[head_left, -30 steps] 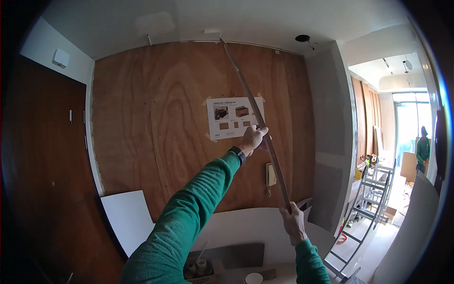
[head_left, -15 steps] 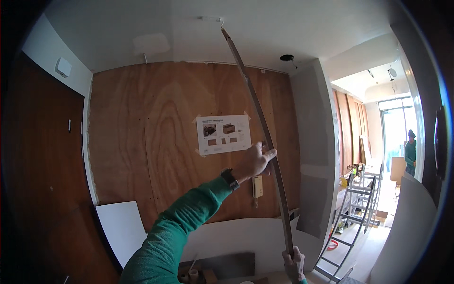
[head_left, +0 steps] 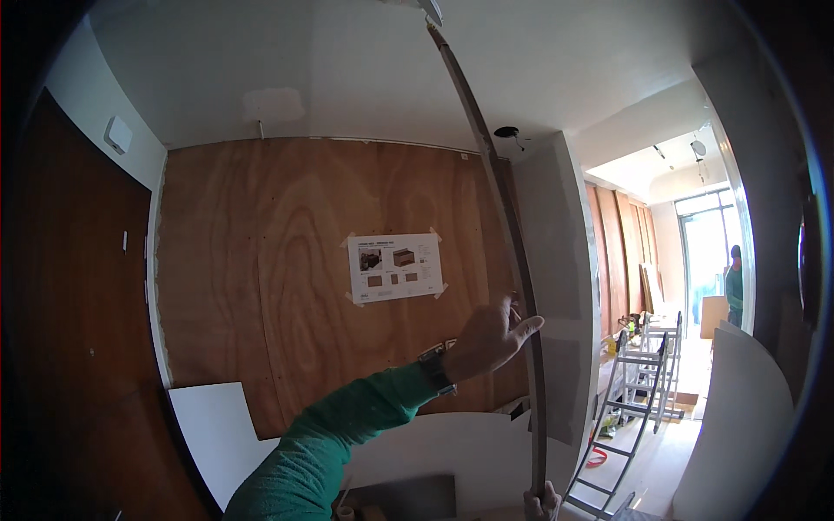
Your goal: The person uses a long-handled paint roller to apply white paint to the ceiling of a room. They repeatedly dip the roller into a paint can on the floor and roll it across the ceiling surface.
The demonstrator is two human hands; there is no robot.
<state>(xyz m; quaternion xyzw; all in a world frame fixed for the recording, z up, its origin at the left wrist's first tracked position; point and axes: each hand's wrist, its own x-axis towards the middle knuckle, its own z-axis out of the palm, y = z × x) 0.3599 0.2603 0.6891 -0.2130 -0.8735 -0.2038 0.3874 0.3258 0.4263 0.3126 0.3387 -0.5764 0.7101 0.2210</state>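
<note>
A long wooden pole (head_left: 488, 148) rises at a slant to the ceiling, with a white paint roller (head_left: 432, 10) at its upper end, partly cut off by the top edge of the picture. My left hand (head_left: 493, 337) is closed on the pole around mid-length, thumb lying across the front of it; some of its fingers are hidden. Low in the picture, my right hand (head_left: 543, 504) grips the pole near its lower end. Pale grey ceiling (head_left: 347, 82) spreads above, with a whiter patch (head_left: 274, 103) on it.
A plywood wall (head_left: 304, 200) with a taped-up printed sheet (head_left: 395, 282) stands ahead. A dark door (head_left: 78, 304) is on the left. White panels (head_left: 213, 425) lean low down. Rightward are a stepladder (head_left: 638, 391) and, farther off, another person (head_left: 735, 286). Wires hang from a ceiling hole (head_left: 506, 133).
The roller has come back along the ceiling, away from the plywood wall. Both hands have moved lower in the picture, and the view has tilted up and turned slightly right.
</note>
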